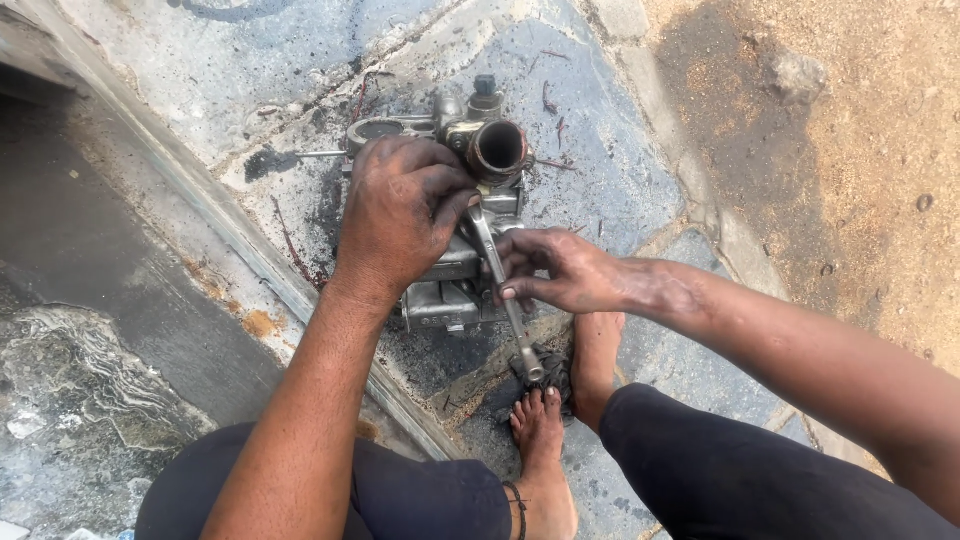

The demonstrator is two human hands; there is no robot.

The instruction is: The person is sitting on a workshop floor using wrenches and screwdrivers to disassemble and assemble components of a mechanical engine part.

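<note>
While the person squats over stained concrete, the left arm runs up from the bottom of the view, almost straight, wrist slightly bent, so that the left hand lies palm-down on top of the engine part. Its fingers are spread and curled loosely over the metal casting, pressing on it rather than closed into a fist; the thumb reaches toward the round port at the part's far end, and the skin is black with grease.

Coming in from the lower right, the right arm is bent at the elbow, forearm angled up and to the left. The right hand is turned with its knuckles outward, and its fingers pinch the shank of a wrench about midway along. Thumb and forefinger are closed on the tool; the other fingers are tucked beside it.

One end of the wrench sits against the casting just below the port, near the left thumb, and the shaft slants down to its ring end, which hangs close above a bare foot. A second foot is planted just under the right wrist.

Grey and oily, the engine part rests on the concrete slab, beside a raised edge, with dry dirt farther right.
</note>
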